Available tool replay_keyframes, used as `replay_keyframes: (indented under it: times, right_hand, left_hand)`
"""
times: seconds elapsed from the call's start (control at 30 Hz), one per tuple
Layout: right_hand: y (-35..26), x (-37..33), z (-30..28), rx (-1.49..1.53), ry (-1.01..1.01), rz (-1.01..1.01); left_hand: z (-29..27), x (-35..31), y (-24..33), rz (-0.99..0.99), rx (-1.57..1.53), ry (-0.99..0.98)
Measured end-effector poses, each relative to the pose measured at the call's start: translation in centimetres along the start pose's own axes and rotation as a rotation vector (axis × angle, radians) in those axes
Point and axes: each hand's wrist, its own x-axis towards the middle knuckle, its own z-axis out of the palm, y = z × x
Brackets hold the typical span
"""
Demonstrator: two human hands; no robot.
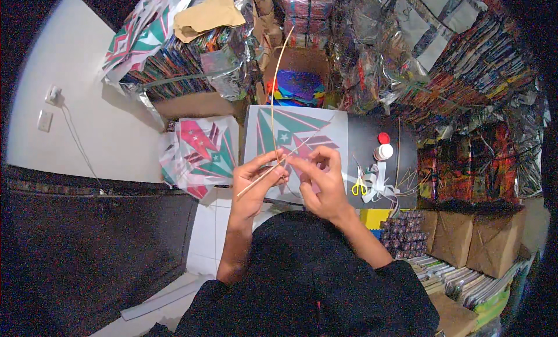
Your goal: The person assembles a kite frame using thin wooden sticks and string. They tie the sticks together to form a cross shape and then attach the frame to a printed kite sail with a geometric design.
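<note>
Two thin wooden sticks cross in front of my chest. One is a long, slightly curved stick [275,84] that rises away from me; the other, a straight stick [251,184], slants from lower left to upper right. My left hand [254,180] is closed round them near the crossing. My right hand [326,188] has its fingers curled, with the index fingertip at the crossing; whatever it pinches is too small to make out. Beneath both hands lies a white sheet with a green, red and pink star pattern [283,123], partly hidden by them.
On the black tabletop [372,125] at right are yellow scissors [359,187], a white bottle [383,152], a red cap [383,138] and white strips [379,183]. More printed sheets [203,148] lie at left. Stacked wrapped packs [465,63] and brown boxes [494,244] crowd the right side.
</note>
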Motion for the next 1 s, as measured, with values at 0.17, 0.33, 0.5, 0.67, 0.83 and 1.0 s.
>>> replay_keyframes:
  times: [0.17,0.33,0.5,0.67,0.83,1.0]
  right_hand:
    - [1.7,1.2,-1.4,-0.087,0.153,0.048]
    - [2.8,1.7,-2.1,-0.141,0.125,0.087]
    - [2.6,1.1,-1.3,-0.096,0.088,0.068]
    - [1.3,0.9,-0.5,-0.041,0.068,0.038]
    - [0.7,0.3,0.0,0.079,0.056,0.044]
    - [0.7,-0.3,0.1,0.204,0.043,0.035]
  left_hand:
    - [-0.2,0.0,0.4,-0.001,0.055,0.000]
    - [-0.2,0.1,0.5,0.025,0.064,-0.048]
    - [0.0,0.1,0.4,0.080,0.095,-0.074]
    - [0.2,0.1,0.6,0.104,0.127,-0.088]
    - [0.3,0.0,0.6,0.080,0.089,-0.083]
    - [0.3,0.0,0.4,0.096,0.093,-0.077]
